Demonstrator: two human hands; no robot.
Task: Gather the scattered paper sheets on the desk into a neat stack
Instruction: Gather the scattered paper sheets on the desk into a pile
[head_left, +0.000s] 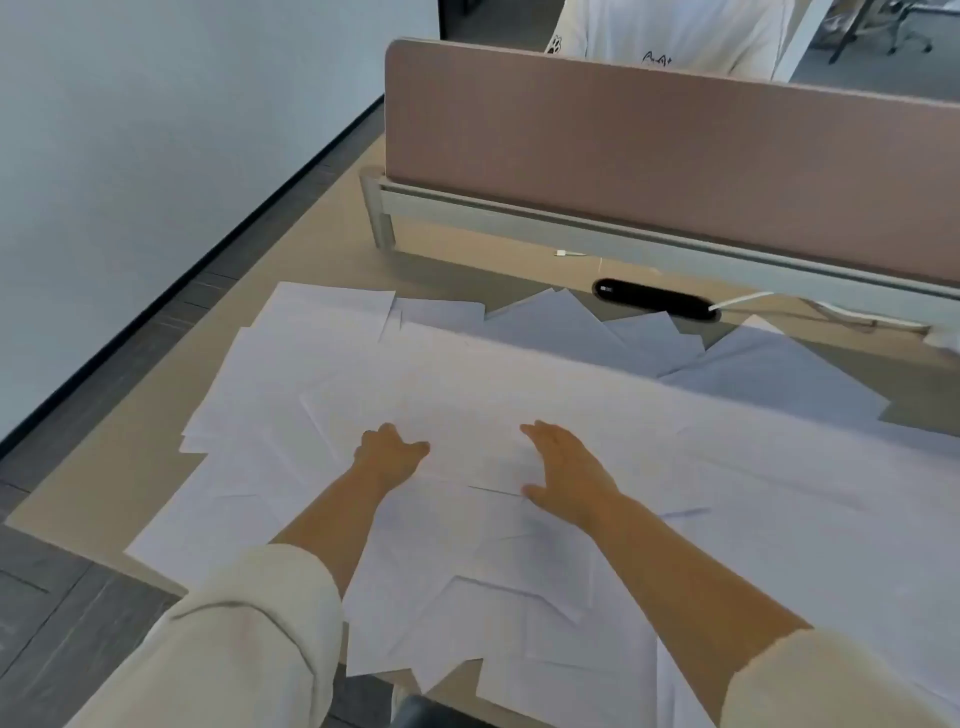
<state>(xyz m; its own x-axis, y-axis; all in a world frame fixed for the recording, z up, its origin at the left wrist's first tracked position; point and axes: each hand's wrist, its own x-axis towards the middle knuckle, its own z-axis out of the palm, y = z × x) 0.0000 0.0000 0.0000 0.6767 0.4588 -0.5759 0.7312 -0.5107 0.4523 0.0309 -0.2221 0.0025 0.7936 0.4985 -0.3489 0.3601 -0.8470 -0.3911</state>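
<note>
Grey tiled floor and a pale wall ran along the far left. Beige flat-topped table carried scattered white paper sheets, overlapping at odd angles and covering most of its surface from the left edge across to the right, some hanging over the near edge. Left hand, cream sleeve pushed up the forearm, lay palm-down on the sheets near the middle of the spread, fingers loosely curled and gripping nothing. Just beside it, right hand rested flat on the paper, fingers spread wide, thumb out toward the left hand; it held nothing either. The two hands were apart, a strip of paper between them. Behind the sheets sat a black oval cable port with a white cable leading right. Dusty-pink fabric divider panel stood along the table's far edge. Beyond it, a person in a white shirt.
</note>
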